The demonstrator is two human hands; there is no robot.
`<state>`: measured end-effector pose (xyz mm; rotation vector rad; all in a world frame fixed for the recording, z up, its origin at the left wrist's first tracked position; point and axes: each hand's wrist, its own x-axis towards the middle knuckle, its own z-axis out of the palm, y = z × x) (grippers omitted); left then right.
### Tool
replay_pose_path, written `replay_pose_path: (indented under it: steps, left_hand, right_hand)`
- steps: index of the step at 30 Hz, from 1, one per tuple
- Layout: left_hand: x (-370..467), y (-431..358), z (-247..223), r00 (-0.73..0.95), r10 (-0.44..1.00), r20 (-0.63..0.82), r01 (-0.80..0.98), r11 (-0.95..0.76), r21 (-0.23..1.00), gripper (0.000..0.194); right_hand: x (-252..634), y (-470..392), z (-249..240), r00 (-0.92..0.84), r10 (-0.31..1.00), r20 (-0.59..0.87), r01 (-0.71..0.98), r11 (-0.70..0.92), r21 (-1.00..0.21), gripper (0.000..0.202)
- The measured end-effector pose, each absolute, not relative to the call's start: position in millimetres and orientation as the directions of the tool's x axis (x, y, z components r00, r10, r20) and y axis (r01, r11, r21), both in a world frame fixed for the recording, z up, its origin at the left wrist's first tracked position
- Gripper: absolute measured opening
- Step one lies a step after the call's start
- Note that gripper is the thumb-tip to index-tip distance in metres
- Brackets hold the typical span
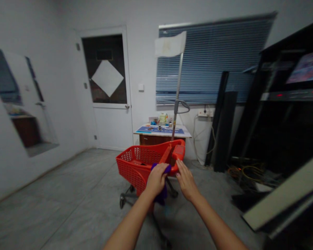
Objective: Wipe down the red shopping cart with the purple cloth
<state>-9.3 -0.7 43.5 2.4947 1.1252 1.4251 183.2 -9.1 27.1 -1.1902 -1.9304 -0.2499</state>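
Note:
A red plastic shopping cart (130, 166) stands on the floor in front of me, on dark legs with wheels. My left hand (158, 177) is closed on a purple cloth (161, 197) at the near rim of the basket, and part of the cloth hangs below the hand. My right hand (185, 178) rests with its fingers stretched out against the red handle (179, 163) at the cart's right end. From that end rises a metal pole (179, 78) with a grey loop and a white flag (170, 45) on top.
Behind the cart, a small table (184, 131) carries several small items. A white door (112, 128) is at the back left, with a mirror (26, 104) on the left wall. Dark tall panels (225, 132), loose cables (250, 172) and a rack with a lit screen (307, 69) crowd the right.

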Motion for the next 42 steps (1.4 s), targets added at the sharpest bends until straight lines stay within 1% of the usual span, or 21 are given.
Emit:
replay_pose_path:
  steps: [4,12,16,20,23,26,29,32,37,39,42]
  left_hand:
    - [-20.8,2.5,39.6,0.232,0.66,0.714,0.597,-0.676,0.431,0.041]
    - [-5.3,-8.6,47.9,0.323,0.595,0.736,0.561,-0.747,0.358,0.04]
    - [-15.4,-5.8,41.5,0.319,0.591,0.741,0.551,-0.752,0.363,0.04]
    - [-21.4,-3.3,38.3,0.312,0.579,0.753,0.547,-0.758,0.356,0.04]
    - [-22.3,-2.3,36.3,0.272,0.572,0.774,0.559,-0.749,0.357,0.04]
    - [-24.5,-1.3,33.4,0.227,0.556,0.8,0.569,-0.742,0.354,0.039]
    - [-32.3,0.3,29.4,0.227,0.53,0.817,0.567,-0.754,0.331,0.039]
    - [-45.9,3.8,24.2,0.211,0.537,0.817,0.571,-0.746,0.343,0.04]
    - [-60.0,7.5,23.1,0.165,0.621,0.767,0.598,-0.681,0.422,0.037]
    - [-55.7,3.1,28.8,0.184,0.639,0.747,0.604,-0.673,0.427,0.036]
    - [-43.6,-8.2,40.6,0.272,0.618,0.738,0.585,-0.715,0.383,0.036]
  right_hand:
    - [175.8,-9.2,25.9,-0.204,0.629,0.75,0.809,0.54,-0.233,0.056]
    - [167.9,-12.1,20.5,-0.193,0.6,0.776,0.78,0.574,-0.25,0.055]
    - [180.0,-6.3,27.6,-0.247,0.63,0.736,0.773,0.586,-0.242,0.052]
    - [193.9,12.3,40.2,-0.272,0.68,0.68,0.808,0.545,-0.222,0.052]
    - [196.4,21.6,42.7,-0.32,0.704,0.634,0.799,0.56,-0.218,0.051]
    - [189.3,20.7,36.5,-0.308,0.68,0.665,0.772,0.587,-0.244,0.052]
    - [177.5,13.1,29.3,-0.264,0.655,0.708,0.761,0.592,-0.265,0.053]
    - [166.7,3.5,28.6,-0.243,0.666,0.705,0.779,0.567,-0.268,0.053]
    - [154.4,-4.2,35.0,-0.231,0.722,0.652,0.837,0.489,-0.245,0.054]
    - [151.0,-3.1,35.2,-0.216,0.733,0.645,0.85,0.467,-0.245,0.055]
    - [149.0,-0.2,33.8,-0.206,0.73,0.651,0.854,0.459,-0.244,0.056]
